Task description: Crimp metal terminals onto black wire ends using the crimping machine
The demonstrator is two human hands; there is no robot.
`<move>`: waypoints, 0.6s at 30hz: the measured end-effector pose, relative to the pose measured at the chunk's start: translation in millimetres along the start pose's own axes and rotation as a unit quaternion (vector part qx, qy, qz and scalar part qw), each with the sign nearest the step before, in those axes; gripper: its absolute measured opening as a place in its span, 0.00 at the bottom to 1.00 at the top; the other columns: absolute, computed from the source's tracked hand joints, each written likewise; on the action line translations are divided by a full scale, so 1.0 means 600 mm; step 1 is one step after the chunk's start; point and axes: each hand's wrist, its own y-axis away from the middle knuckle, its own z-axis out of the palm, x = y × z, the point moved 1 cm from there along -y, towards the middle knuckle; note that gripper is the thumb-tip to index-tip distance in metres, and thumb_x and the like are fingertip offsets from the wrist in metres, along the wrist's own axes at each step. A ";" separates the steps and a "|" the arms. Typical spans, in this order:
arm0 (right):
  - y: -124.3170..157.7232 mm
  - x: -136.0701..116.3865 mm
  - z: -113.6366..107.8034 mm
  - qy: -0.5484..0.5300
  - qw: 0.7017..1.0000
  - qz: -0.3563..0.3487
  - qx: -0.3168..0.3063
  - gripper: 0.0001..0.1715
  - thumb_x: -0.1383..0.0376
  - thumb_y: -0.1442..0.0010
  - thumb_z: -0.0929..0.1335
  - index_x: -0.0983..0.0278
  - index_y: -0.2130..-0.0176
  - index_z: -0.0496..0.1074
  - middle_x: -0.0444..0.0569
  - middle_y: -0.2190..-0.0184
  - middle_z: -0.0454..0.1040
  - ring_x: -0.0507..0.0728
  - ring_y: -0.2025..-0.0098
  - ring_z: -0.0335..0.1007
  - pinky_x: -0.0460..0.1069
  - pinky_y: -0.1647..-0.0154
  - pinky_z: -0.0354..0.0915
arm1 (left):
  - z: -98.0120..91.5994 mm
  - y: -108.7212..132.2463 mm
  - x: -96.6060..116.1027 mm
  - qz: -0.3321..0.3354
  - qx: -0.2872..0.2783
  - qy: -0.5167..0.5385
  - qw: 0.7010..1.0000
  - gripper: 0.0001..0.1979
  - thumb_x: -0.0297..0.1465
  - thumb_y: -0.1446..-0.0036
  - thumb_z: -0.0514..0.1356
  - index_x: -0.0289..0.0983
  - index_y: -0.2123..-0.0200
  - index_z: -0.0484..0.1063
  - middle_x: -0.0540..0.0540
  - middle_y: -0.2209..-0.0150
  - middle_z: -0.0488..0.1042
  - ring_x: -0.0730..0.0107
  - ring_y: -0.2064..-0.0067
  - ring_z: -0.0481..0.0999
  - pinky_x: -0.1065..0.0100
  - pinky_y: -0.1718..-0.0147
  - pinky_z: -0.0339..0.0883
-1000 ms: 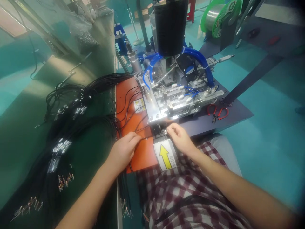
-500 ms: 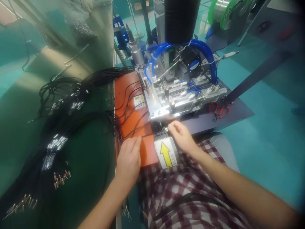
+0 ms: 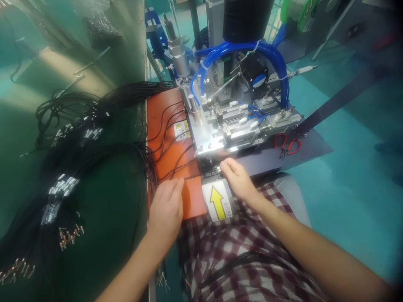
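My left hand [image 3: 166,205] is closed over the near part of the orange plate [image 3: 194,197], its thumb and forefinger pinched on a black cable [image 3: 189,178] that runs right toward the machine [image 3: 217,126]. At the machine's front edge, my right hand [image 3: 236,178] is pinched at the small metal end of that cable. The label with a yellow arrow [image 3: 218,201] lies just below the fingertips of my right hand. Several other black cables cross the orange plate into the machine's left side.
Bundles of black cables [image 3: 94,155] with metal ends lie on the green table at left. Red-handled pliers [image 3: 287,147] rest on the dark base at right. Blue hoses [image 3: 245,48] arch over the machine. A slanted dark bar [image 3: 336,102] stands at right.
The view has shifted slightly, so most things sit a little further left in it. Both hands keep their pinch at about the same places on the cable.
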 end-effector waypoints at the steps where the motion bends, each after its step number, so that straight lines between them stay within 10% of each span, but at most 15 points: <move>1: 0.000 0.002 -0.001 0.002 1.000 -0.004 0.000 0.19 0.56 0.35 0.61 0.60 0.75 0.54 0.39 0.78 0.54 0.51 0.74 0.52 0.47 0.72 0.53 | 0.000 0.000 0.000 0.000 0.000 0.001 1.000 0.17 0.17 0.41 0.50 0.29 0.50 0.67 0.38 0.60 0.72 0.58 0.56 0.70 0.60 0.56 0.69; 18: 0.081 0.018 -0.058 0.229 0.965 -0.081 0.098 0.19 0.63 0.35 0.59 0.64 0.49 0.70 0.53 0.61 0.75 0.59 0.64 0.71 0.54 0.60 0.65 | 0.007 0.004 -0.004 -0.017 0.007 0.005 1.000 0.18 0.18 0.41 0.47 0.31 0.51 0.70 0.39 0.60 0.74 0.59 0.58 0.71 0.60 0.57 0.70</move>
